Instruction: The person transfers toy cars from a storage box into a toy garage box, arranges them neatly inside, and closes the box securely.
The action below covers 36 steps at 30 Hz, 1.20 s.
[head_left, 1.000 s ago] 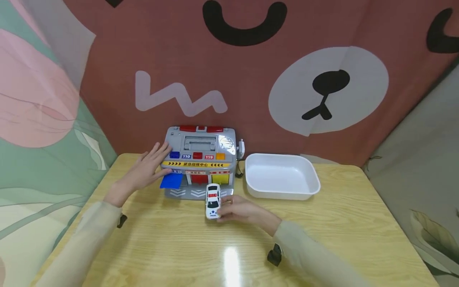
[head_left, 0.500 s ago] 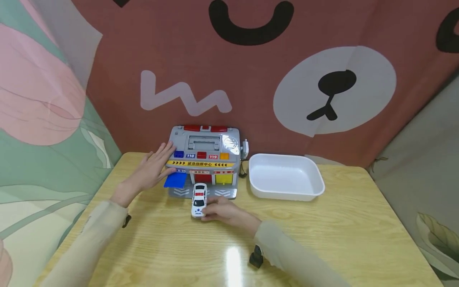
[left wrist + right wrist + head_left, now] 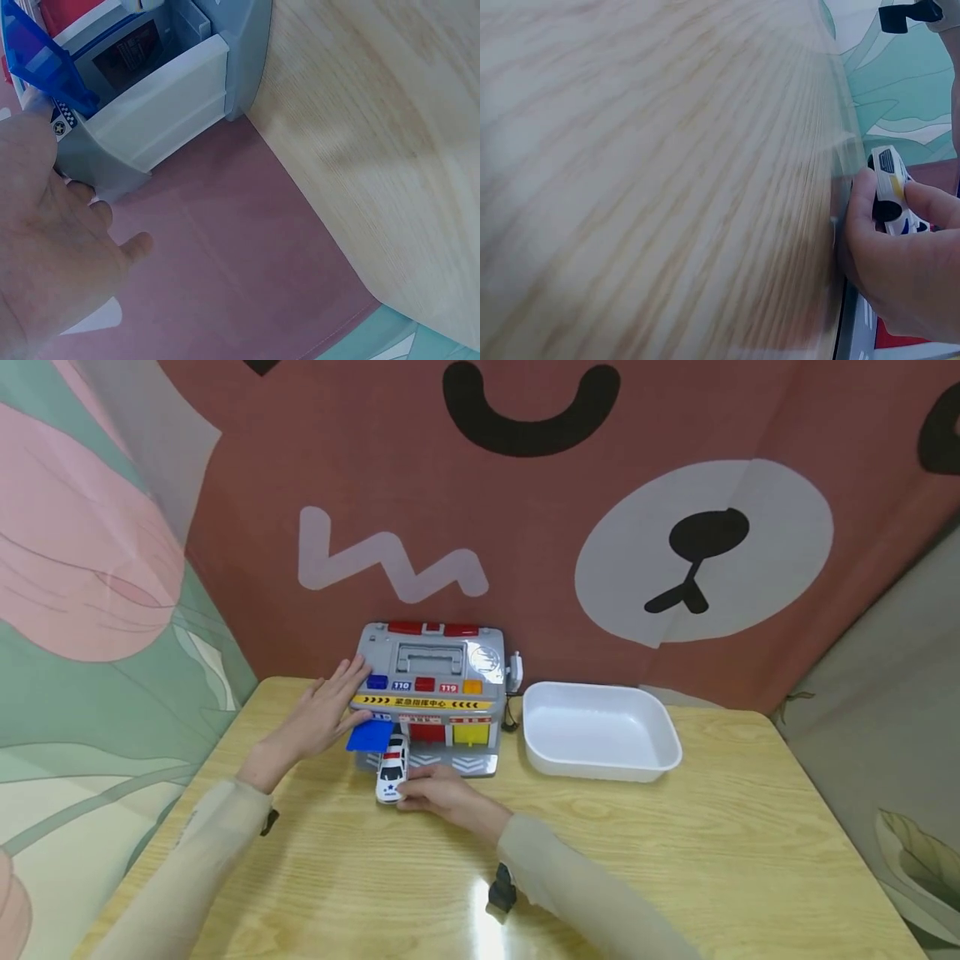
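A grey toy garage with red and yellow doors stands at the back of the table, and its blue door on the left is swung up. My left hand rests with straight fingers against the garage's left side; in the left wrist view the same hand lies beside the raised blue door. My right hand pinches a white toy police car by its near end. The car's far end sits on the grey ramp in front of the blue-door bay. In the right wrist view, thumb and fingers grip the car.
To the right of the garage stands a white plastic tub. A small white piece projects from the garage's right side, with a dark cord below. A patterned cloth hangs behind the wooden table.
My right hand has carried the police car leftward across the front of the garage, from the yellow door side to the blue door bay. The left hand keeps its place on the garage.
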Available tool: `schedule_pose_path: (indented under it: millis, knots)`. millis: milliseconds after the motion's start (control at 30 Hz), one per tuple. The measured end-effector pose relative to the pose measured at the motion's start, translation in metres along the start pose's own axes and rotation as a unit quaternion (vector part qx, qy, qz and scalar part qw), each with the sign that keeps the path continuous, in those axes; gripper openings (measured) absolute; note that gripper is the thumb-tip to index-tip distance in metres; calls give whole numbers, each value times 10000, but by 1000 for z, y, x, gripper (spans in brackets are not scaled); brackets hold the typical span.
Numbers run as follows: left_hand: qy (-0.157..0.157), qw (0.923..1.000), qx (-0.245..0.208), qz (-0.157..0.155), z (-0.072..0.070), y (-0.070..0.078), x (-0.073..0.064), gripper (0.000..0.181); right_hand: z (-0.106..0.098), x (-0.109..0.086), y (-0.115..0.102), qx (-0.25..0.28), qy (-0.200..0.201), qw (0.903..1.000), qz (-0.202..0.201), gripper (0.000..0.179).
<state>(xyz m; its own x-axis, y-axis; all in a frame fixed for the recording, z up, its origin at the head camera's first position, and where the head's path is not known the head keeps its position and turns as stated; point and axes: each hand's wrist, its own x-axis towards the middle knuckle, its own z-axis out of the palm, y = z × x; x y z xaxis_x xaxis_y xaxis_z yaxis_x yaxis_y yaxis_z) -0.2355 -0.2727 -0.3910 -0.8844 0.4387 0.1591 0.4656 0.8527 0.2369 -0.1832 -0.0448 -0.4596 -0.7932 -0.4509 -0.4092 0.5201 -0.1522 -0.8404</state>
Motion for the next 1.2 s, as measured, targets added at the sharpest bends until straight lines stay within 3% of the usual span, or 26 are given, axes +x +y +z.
schedule_pose_path:
  millis: [400, 933, 1200]
  knots:
    - [-36, 9999, -113, -45, 4, 1, 2, 78, 16, 13, -4, 95, 409, 9989, 203, 38]
    - [100, 9996, -249, -30, 4, -1, 0, 75, 16, 22, 0, -160, 371, 9991, -100, 41]
    - [87, 9996, -267, -75, 5, -1, 0, 76, 11, 25, 2, -357, 242, 9991, -37, 26]
